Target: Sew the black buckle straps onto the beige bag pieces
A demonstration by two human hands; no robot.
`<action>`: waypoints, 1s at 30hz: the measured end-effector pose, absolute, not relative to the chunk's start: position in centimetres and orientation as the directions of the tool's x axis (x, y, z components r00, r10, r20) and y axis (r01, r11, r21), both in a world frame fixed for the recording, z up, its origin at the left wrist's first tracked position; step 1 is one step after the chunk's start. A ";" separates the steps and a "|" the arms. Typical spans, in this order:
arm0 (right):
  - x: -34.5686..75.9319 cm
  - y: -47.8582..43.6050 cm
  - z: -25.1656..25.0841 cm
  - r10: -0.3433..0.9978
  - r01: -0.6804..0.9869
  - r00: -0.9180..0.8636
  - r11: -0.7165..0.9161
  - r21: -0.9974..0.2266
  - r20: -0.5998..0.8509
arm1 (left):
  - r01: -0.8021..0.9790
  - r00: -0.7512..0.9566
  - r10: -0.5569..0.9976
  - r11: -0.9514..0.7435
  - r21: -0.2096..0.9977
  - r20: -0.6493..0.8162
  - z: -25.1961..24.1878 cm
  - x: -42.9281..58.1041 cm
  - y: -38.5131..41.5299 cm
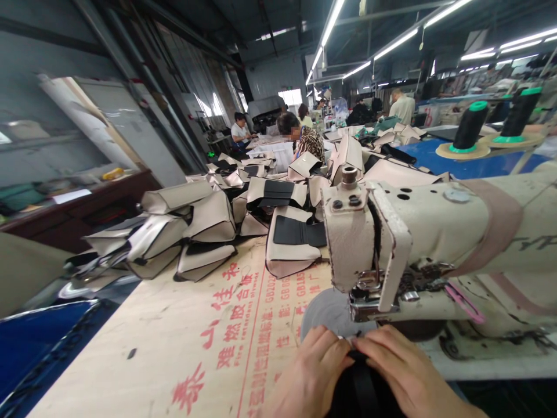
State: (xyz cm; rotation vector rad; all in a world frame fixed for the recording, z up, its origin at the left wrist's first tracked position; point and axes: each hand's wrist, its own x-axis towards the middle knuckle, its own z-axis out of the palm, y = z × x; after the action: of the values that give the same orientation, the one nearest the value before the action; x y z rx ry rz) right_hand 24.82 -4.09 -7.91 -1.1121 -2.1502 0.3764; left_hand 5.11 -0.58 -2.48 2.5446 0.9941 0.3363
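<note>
Near the bottom edge, my left hand (311, 371) grips the left side of a black piece (363, 386), its fingers bent and pressed together. My right hand (402, 363) pinches the same piece from the right. The top edge of the piece lies just under the needle area of a cream sewing machine (435, 226), beside a grey round disc (328, 313). The fingertips of both hands nearly meet there. Whether the machine's foot touches the piece is hidden.
Beige bags with black edges (209, 217) are heaped on the plywood table (174, 342) ahead and left. Black thread cones (470, 128) stand at the back right. A blue bin (43, 348) is at lower left. Several people sit or stand farther back.
</note>
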 end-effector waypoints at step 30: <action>23.8 -2.0 -6.9 0.850 0.459 -0.344 0.522 -0.719 0.398 | 0.676 0.726 0.662 -0.637 0.370 -0.186 0.0 4.8 0.2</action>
State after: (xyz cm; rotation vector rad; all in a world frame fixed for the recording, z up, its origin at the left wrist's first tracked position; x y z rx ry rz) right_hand 23.78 -2.04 -6.91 -1.0658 -1.9837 0.6385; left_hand 4.80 0.22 -0.03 2.5137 1.0281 -0.0455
